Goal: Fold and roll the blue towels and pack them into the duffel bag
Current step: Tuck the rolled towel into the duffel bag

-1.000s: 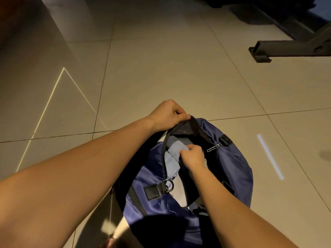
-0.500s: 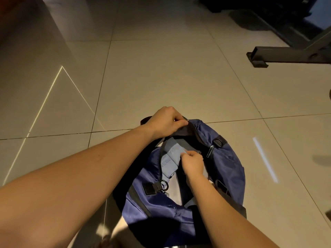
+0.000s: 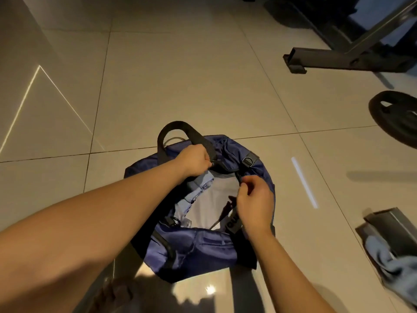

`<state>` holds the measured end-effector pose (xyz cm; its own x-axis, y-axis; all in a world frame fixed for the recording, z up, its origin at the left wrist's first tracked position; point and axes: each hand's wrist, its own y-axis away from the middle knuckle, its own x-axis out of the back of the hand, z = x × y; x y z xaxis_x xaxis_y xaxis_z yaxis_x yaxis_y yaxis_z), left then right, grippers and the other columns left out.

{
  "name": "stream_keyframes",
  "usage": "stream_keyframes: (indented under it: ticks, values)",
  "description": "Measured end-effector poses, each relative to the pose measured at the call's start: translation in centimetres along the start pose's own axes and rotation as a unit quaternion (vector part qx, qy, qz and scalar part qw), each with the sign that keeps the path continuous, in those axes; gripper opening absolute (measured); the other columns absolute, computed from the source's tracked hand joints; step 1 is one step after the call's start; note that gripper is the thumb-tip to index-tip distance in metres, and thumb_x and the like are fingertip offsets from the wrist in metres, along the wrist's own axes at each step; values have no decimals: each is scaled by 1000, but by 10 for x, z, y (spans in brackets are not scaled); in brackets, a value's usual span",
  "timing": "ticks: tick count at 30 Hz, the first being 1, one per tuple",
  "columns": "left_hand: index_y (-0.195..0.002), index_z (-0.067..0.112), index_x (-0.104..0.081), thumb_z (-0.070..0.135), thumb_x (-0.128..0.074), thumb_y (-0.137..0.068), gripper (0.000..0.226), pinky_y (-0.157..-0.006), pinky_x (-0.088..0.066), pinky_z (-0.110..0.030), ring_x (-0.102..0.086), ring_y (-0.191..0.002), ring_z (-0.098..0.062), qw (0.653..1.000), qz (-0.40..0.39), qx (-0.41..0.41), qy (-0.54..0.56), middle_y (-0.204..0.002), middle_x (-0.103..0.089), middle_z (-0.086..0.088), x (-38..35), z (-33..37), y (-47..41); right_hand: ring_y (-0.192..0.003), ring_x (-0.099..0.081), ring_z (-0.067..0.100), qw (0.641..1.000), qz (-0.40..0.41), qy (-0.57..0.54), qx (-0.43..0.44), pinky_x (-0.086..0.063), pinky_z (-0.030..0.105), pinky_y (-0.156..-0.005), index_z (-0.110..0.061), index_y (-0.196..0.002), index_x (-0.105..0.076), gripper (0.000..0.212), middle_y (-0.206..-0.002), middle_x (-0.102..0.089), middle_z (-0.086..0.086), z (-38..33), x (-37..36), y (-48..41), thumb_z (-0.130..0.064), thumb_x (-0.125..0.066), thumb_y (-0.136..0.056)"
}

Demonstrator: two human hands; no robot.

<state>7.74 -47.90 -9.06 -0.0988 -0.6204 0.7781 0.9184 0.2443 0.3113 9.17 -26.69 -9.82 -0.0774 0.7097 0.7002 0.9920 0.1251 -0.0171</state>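
The navy duffel bag (image 3: pixel 203 247) sits on the tiled floor (image 3: pixel 180 75) with its mouth turned up towards the person, and both hands work at its rim, most likely to spread the opening so the contents can be seen and settled. The left hand (image 3: pixel 195 162) takes the far edge at the foot of the black carry handle (image 3: pixel 173 129); its grip is closed, fingers curled tight over the fabric, which keeps that side lifted. The right hand (image 3: pixel 255 203) is at the right-hand edge, fingers bent, thumb and forefinger seemingly pinching the dark zip line, though what exactly lies between them is too small to tell. Between the two grips the pale grey lining (image 3: pixel 214 199) is exposed. A light blue rolled towel (image 3: pixel 198 188) lies inside along the left of the opening, just under the left hand and well apart from the right; neither hand holds it. A second, loose towel (image 3: pixel 388 265) lies crumpled on a dark rectangular object (image 3: pixel 388 224) at the lower right, apart from the bag and unfolded, so the packing looks only partly done. A weight plate (image 3: pixel 394 123) and a metal frame (image 3: pixel 338 57) stand further off on the right.
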Motion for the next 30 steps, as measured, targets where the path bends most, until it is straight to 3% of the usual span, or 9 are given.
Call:
stream_keyframes:
  ticks: [3,6,9,13,19,22,24,27,30]
  values:
    - [-56,11,-49,19,-61,-99,44,-49,-26,-31,-40,-49,-20,999,26,15,-24,-53,-47,-6,-17,2,7,-107,-57,27,992,69,99,-34,-49,40,-85,-13,-126,-58,45,-117,-59,7,32,32,-7,-36,-68,-89]
    - [-62,12,-53,21,-57,-101,41,-50,-29,-34,-47,-55,-24,997,70,17,-32,-60,-55,-8,-30,1,13,-96,-63,34,983,-56,135,-113,-53,42,-79,-13,-110,-65,43,-104,-67,10,57,31,-13,-49,-67,-88]
    - [-75,10,-61,19,-49,-103,32,-60,-33,-34,-61,-73,-33,995,86,8,-47,-74,-61,-12,-50,0,23,-80,-63,35,982,-101,109,-117,-41,32,-62,-11,-84,-63,24,-78,-62,8,70,28,-13,-32,-62,-96]
    - [-93,5,-71,16,-46,-104,30,-65,-37,-35,-64,-86,-38,993,103,-23,-43,-91,-71,-17,-66,-2,33,-69,-56,31,978,-99,76,-170,-38,30,-61,-6,-80,-65,25,-74,-61,11,90,44,-16,-23,-61,-97]
    - [-87,6,-71,18,-45,-105,34,-66,-46,-40,-62,-76,-35,996,66,-67,-15,-81,-70,-14,-81,22,35,-59,-46,26,964,-64,3,-257,-34,32,-56,-1,-66,-61,28,-61,-51,11,116,89,-7,-16,-69,-89]
    - [-84,3,-70,19,-47,-105,35,-65,-47,-41,-58,-67,-31,995,40,-93,19,-70,-65,-13,-91,39,36,-52,-36,23,956,-21,-19,-292,-29,29,-52,-10,-54,-46,41,-52,-39,6,129,114,11,-12,-69,-87]
    - [-93,2,-74,19,-48,-105,33,-66,-46,-39,-61,-72,-32,994,23,-107,27,-77,-69,-15,-97,46,39,-52,-43,24,952,-6,-17,-307,-36,31,-51,-8,-55,-49,40,-53,-47,11,134,122,28,-15,-70,-88]
    - [-113,8,-75,21,-49,-105,30,-71,-48,-39,-65,-89,-35,993,-19,-113,-32,-100,-73,-15,-103,53,47,-64,-59,28,944,-18,-46,-326,-56,44,-68,-1,-72,-68,25,-69,-67,18,139,123,49,-18,-71,-90]
    - [-124,11,-69,22,-51,-103,29,-80,-51,-41,-64,-102,-35,990,-50,-96,-93,-115,-70,-16,-96,60,53,-62,-61,29,941,-67,-67,-324,-59,52,-69,-2,-75,-73,12,-65,-67,13,141,129,64,-5,-67,-85]
